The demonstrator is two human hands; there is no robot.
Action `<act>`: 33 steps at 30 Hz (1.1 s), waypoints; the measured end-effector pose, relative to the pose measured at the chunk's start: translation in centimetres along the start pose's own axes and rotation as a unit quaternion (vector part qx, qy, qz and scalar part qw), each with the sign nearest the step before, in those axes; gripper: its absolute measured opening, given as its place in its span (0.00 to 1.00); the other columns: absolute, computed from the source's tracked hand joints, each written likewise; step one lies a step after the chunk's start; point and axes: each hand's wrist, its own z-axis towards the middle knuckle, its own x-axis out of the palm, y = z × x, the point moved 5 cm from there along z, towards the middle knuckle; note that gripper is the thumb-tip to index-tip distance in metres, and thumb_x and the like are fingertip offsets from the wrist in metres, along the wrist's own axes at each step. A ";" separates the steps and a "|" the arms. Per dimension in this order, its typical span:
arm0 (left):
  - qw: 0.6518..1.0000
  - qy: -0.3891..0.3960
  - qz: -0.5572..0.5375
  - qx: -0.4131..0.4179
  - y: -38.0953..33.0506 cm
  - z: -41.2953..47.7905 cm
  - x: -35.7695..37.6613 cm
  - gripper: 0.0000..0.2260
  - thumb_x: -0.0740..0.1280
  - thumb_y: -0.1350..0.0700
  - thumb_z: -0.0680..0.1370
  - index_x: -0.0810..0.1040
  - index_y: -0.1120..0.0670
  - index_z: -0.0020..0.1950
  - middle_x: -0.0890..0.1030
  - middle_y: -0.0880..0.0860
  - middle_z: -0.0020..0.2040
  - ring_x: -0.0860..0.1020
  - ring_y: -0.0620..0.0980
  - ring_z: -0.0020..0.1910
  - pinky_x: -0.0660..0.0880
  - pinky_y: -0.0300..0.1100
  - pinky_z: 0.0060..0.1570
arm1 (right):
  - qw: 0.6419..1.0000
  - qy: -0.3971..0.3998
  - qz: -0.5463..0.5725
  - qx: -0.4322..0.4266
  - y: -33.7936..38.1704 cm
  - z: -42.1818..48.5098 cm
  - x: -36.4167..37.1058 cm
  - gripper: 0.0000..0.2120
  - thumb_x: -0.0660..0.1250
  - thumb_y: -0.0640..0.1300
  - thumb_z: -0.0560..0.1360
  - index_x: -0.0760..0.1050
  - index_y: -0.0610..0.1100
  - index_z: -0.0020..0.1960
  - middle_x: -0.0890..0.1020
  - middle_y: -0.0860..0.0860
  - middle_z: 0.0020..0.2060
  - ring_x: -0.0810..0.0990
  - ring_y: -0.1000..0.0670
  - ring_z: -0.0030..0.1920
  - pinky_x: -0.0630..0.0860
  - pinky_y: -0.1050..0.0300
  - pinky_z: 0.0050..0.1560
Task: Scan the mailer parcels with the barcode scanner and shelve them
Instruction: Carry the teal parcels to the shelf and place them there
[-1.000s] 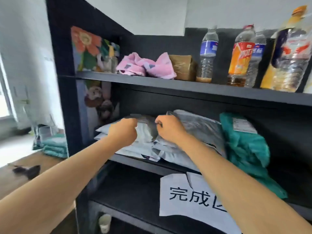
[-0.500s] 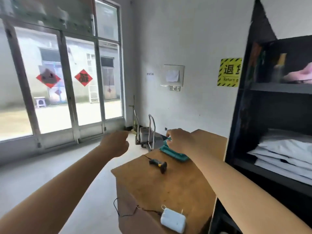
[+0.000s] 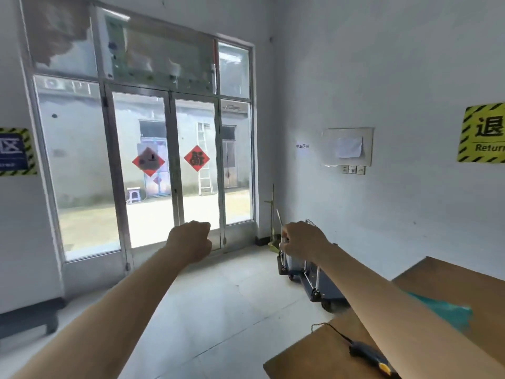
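Observation:
My left hand (image 3: 191,239) and my right hand (image 3: 303,239) are held out in the air in front of me, fingers curled, holding nothing. Both are above the floor, facing the glass doors. A black barcode scanner (image 3: 369,355) with a yellow trigger lies on the wooden table (image 3: 308,359) at the lower right, under my right forearm. A teal mailer parcel (image 3: 451,313) lies farther back on the table, partly hidden by that forearm. The shelf is out of view.
A hand trolley (image 3: 314,283) stands on the tiled floor by the right wall, just beyond my right hand. Glass double doors (image 3: 169,170) fill the far wall. A yellow-black sign (image 3: 483,132) hangs on the right wall, and a dark bench (image 3: 30,318) stands at the left.
My view has swung left from the shelf to the doors. Both hands let go of the grey mailers on the shelf and now hang curled in mid-air.

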 end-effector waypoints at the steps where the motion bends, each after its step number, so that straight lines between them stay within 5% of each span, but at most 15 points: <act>1: 1.000 -0.003 -0.004 0.002 1.1 2.1 0.5 0.13 0.58 0.54 0.77 0.74 0.55 0.58 0.78 0.55 0.58 0.78 0.55 0.55 0.73 0.45 0.53 | 1.000 -0.006 -0.003 0.007 0.2 2.3 0.2 0.12 0.61 0.46 0.75 0.75 0.42 0.55 0.81 0.47 0.51 0.78 0.45 0.52 0.72 0.54 0.49; 6: 1.000 0.005 -0.023 0.019 6.1 11.1 4.7 0.13 0.59 0.55 0.76 0.74 0.56 0.58 0.79 0.55 0.55 0.78 0.56 0.53 0.73 0.45 0.51 | 0.999 0.003 0.006 0.043 1.0 12.4 3.5 0.12 0.61 0.42 0.74 0.77 0.38 0.53 0.82 0.43 0.49 0.81 0.43 0.51 0.72 0.55 0.44; 11: 0.998 0.004 -0.047 0.050 10.9 22.0 10.5 0.14 0.60 0.55 0.76 0.73 0.53 0.62 0.78 0.52 0.58 0.77 0.54 0.57 0.72 0.45 0.53 | 0.997 -0.005 -0.009 0.076 1.0 21.7 7.8 0.15 0.63 0.46 0.75 0.76 0.42 0.59 0.80 0.46 0.55 0.78 0.44 0.56 0.73 0.52 0.53; 17: 0.987 0.043 -0.053 0.146 10.2 35.3 17.8 0.16 0.61 0.56 0.76 0.72 0.53 0.63 0.78 0.53 0.59 0.78 0.54 0.56 0.73 0.45 0.53 | 0.986 0.022 -0.042 0.162 -2.1 31.5 11.4 0.14 0.62 0.46 0.75 0.74 0.44 0.60 0.79 0.48 0.56 0.78 0.45 0.56 0.71 0.55 0.49; 23: 0.962 0.048 -0.119 0.241 1.2 46.6 22.8 0.16 0.62 0.56 0.75 0.73 0.53 0.63 0.78 0.54 0.59 0.78 0.55 0.57 0.74 0.46 0.55 | 0.963 0.030 -0.094 0.250 -9.5 36.2 12.7 0.16 0.62 0.49 0.76 0.74 0.44 0.62 0.79 0.47 0.58 0.78 0.44 0.57 0.73 0.52 0.55; 33: 0.868 0.070 -0.174 0.460 -25.5 58.2 31.2 0.18 0.62 0.54 0.76 0.70 0.50 0.66 0.75 0.51 0.62 0.76 0.53 0.59 0.70 0.42 0.53 | 0.889 0.043 -0.151 0.430 -30.0 36.6 13.0 0.17 0.61 0.49 0.77 0.73 0.44 0.63 0.79 0.48 0.58 0.78 0.46 0.56 0.72 0.54 0.50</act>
